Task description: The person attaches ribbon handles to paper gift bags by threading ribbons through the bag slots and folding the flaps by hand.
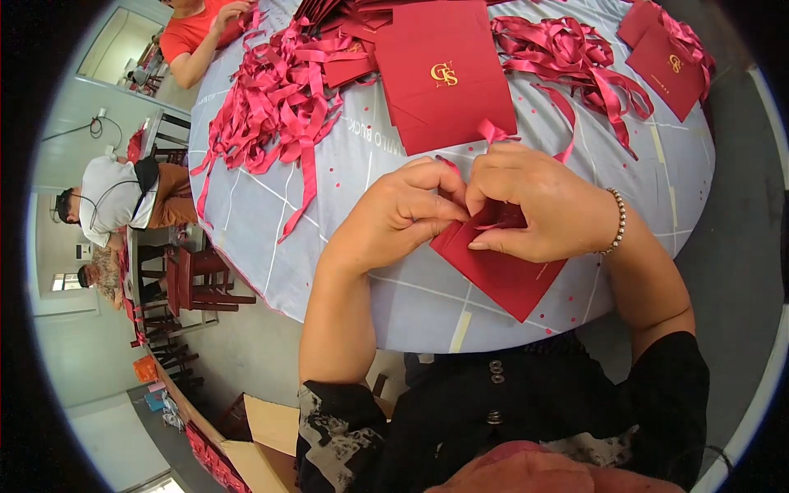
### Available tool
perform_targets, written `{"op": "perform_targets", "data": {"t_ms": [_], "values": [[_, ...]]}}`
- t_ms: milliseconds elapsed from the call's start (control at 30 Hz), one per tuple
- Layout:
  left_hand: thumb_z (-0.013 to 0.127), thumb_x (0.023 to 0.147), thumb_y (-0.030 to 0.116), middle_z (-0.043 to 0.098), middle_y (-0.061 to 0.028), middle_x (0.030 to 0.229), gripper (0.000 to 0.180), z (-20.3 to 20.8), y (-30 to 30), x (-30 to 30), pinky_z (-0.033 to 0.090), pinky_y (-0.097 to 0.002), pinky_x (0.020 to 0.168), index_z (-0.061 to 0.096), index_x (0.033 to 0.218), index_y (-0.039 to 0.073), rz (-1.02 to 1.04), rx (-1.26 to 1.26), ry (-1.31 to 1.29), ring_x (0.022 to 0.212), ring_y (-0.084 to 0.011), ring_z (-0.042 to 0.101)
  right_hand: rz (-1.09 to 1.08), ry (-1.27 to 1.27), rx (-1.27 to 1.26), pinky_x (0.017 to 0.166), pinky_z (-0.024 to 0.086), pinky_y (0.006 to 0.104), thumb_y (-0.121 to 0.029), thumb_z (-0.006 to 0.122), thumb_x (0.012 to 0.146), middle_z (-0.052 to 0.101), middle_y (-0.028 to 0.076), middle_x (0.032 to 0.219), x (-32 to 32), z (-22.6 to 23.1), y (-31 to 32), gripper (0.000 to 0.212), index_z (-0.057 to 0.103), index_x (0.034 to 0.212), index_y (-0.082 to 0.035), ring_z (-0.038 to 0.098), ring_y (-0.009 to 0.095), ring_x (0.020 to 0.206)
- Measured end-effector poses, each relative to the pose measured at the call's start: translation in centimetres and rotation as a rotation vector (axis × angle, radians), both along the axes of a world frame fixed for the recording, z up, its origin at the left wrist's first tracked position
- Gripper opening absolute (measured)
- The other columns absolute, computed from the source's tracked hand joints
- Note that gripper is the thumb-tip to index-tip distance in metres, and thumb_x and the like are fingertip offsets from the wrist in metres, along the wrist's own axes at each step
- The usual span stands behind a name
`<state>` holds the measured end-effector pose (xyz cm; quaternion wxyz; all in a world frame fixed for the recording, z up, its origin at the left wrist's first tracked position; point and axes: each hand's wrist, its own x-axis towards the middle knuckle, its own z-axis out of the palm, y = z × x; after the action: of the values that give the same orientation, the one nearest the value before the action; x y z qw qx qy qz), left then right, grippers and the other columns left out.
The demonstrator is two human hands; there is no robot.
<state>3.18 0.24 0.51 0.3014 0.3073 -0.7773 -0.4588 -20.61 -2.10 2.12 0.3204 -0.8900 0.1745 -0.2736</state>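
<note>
Both hands are pinching a red paper bag — heaped pink ribbons are lying at its ten o'clock.

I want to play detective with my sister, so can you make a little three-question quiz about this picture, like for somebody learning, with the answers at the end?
1. Which of the person's wrists wears the beaded bracelet?

2. True or false: pink ribbons lie heaped to the left and to the right of the red stack with the gold emblem.

3. What do the fingers of both the left hand and the right hand touch?
A) a blue cup
B) a red packet
C) a wooden spoon

Key:
1. The right wrist.
2. True.
3. B.
</note>
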Motion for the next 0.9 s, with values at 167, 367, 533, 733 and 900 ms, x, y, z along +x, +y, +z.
{"op": "perform_targets", "data": {"t_ms": [167,367,533,733,900], "values": [[0.070,0.076,-0.007,0.065,-0.0058,0.093,0.017,0.2,-0.7,2.9,0.048,-0.0294,0.081,0.073,0.091,0.001,0.200,-0.195,-0.088,0.092,-0.0191,0.062,-0.003,0.105,0.057,0.072,0.044,0.0369,-0.015,0.082,0.071,0.056,0.008,0.077,-1.0,1.1,-0.4,0.028,0.057,0.080,-0.006,0.055,0.027,0.075],[0.068,0.075,-0.005,0.065,-0.0061,0.098,0.031,0.1,-0.8,2.6,0.047,-0.0287,0.086,0.070,0.104,0.003,0.590,-0.343,-0.271,0.096,-0.0200,0.061,-0.020,0.039,-0.033,0.076,0.048,0.0401,-0.013,0.076,0.075,0.062,0.011,0.084,-0.4,-0.2,-0.6,0.020,0.059,0.080,-0.003,0.060,0.031,0.082],[0.060,0.090,0.003,0.065,-0.0083,0.097,0.021,0.2,0.9,-1.8,0.050,-0.0270,0.080,0.067,0.109,-0.001,0.514,0.025,0.073,0.086,-0.0166,0.063,-0.111,-0.020,-0.134,0.081,0.047,0.0426,-0.009,0.077,0.075,0.060,0.012,0.088,1.2,-2.3,0.2,0.020,0.062,0.088,-0.005,0.058,0.032,0.087],[0.040,0.105,0.046,0.063,-0.0039,0.077,0.057,-0.1,0.3,-2.3,0.046,-0.0271,0.063,0.066,0.092,-0.003,0.457,0.726,0.153,0.070,-0.0113,0.056,-0.066,-0.072,-0.348,0.089,0.048,0.0435,-0.010,0.076,0.070,0.059,0.011,0.094,3.3,-3.5,1.7,0.027,0.063,0.093,-0.003,0.058,0.032,0.088],[0.036,0.105,0.050,0.062,-0.0051,0.075,0.063,-0.3,0.7,-2.2,0.046,-0.0283,0.064,0.066,0.086,-0.003,0.388,0.671,0.060,0.069,-0.0128,0.056,-0.213,0.075,-0.297,0.084,0.049,0.0413,-0.015,0.077,0.071,0.061,0.011,0.091,3.8,-3.3,2.3,0.026,0.062,0.089,-0.004,0.059,0.032,0.086]]}}
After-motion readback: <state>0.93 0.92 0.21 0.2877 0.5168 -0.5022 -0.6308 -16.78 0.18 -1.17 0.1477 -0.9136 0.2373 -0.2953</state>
